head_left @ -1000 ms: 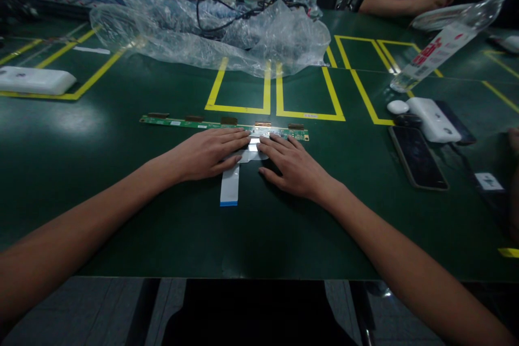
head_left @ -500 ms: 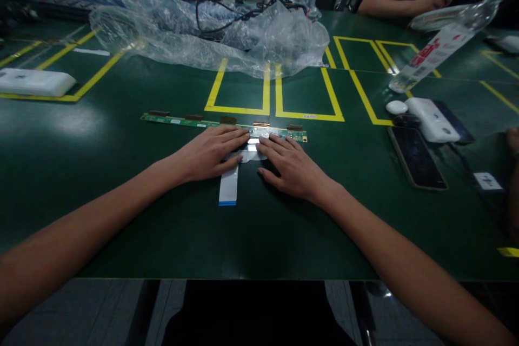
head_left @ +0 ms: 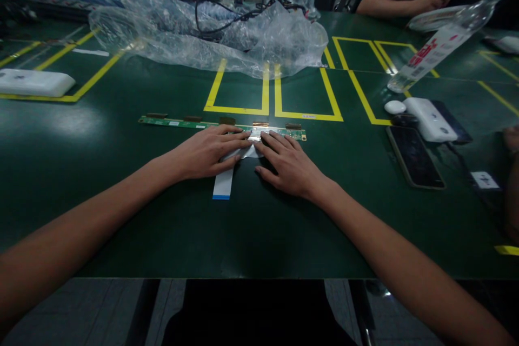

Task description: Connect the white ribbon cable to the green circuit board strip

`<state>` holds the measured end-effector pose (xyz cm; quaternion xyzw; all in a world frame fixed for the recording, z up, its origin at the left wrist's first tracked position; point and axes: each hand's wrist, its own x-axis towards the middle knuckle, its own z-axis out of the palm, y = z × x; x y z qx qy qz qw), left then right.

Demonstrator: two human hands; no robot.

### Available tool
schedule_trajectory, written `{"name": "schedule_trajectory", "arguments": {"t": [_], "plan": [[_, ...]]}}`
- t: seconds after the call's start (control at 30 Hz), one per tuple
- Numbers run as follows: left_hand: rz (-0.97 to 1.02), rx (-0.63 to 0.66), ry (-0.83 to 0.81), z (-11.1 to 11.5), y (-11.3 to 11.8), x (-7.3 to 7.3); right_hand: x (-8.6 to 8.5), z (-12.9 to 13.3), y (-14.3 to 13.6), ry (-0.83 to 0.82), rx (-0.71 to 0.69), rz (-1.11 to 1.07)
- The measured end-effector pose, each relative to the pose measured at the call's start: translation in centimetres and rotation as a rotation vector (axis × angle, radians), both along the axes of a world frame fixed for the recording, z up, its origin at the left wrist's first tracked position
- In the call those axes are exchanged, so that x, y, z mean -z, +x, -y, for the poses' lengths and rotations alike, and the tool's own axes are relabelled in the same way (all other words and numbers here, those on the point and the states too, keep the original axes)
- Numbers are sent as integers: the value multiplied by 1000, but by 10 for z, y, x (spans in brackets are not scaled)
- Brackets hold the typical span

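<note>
A long, narrow green circuit board with brown flex tabs along its far edge lies slightly slanted on the dark green table. At its near edge, right of the middle, is a white flat ribbon cable with a blue end pointing toward me. My left hand lies over the cable and the board's near edge, fingers stretched out and thumb on the cable. Fingertips of my right hand rest on the board beside the cable joint, thumb apart. The hands cover the joint partly.
Clear plastic wrap with black cables lies at the back. On the right are a phone, a white device and a tilted plastic bottle. Another white device sits left. Another person's arm is at back right.
The cable's blue end has shifted slightly left and away from me. My hands have moved a little closer together over the joint, and less of the cable shows there.
</note>
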<state>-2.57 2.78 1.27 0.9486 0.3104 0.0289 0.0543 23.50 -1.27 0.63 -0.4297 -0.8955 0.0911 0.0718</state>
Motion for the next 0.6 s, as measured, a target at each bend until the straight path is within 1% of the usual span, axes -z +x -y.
{"name": "schedule_trajectory", "arguments": {"t": [0.07,0.13,0.17,0.23,0.3,0.37,0.43,0.47,0.5,0.53,0.57,0.6], "plan": [[-29,-8,16,-3,1,-1,-1,0,1,2,3,-18],[-66,-44,25,-10,-3,-4,-3,1,1,11,9,-44],[-84,-82,27,-15,-9,-6,-4,1,2,17,12,-58],[-119,-232,31,-27,-29,-10,-5,3,3,22,9,-81],[-150,-437,36,-42,-63,-12,-5,4,4,14,-3,-94],[-173,-666,23,-58,-109,-12,-5,5,4,3,-15,-97],[-177,-928,-37,-71,-158,-8,-4,6,4,-4,-16,-95],[-163,-1017,-62,-77,-180,-5,-4,6,4,-6,-15,-94],[-144,-1096,-91,-81,-200,-3,-4,6,4,-6,-14,-93],[-128,-1148,-120,-84,-215,0,-4,6,4,-4,-12,-93],[-116,-1177,-142,-86,-226,2,-3,5,4,-2,-11,-94],[-107,-1190,-152,-87,-232,4,-3,5,4,1,-11,-96]]}}
